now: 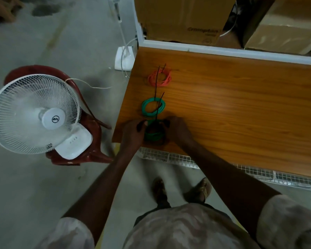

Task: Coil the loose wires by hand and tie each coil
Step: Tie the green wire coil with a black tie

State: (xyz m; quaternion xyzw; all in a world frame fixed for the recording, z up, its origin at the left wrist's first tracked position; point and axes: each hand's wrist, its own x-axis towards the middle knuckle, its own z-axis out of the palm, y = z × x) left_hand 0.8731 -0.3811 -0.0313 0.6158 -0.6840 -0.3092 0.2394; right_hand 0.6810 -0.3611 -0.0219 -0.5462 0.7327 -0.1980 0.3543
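I see both hands at the near left corner of the table [241,97], with a green coil [153,135] between them. The left hand [133,132] has its fingers curled against the coil's left side, gripping it. The right hand [178,128] is curled over the coil's upper right edge, fingers closed on the wire there. A thin black tie [156,121] rises from the coil between the two hands; I cannot tell which fingers pinch it.

Just beyond the hands lies a second green coil [153,107], flat on the wood, with black tie ends sticking up. Farther back sits an orange coil [159,78], also tied in black.

Left of the table, a white fan [34,114] rests on a red chair [90,123]. Cardboard boxes [187,18] stand behind the table.
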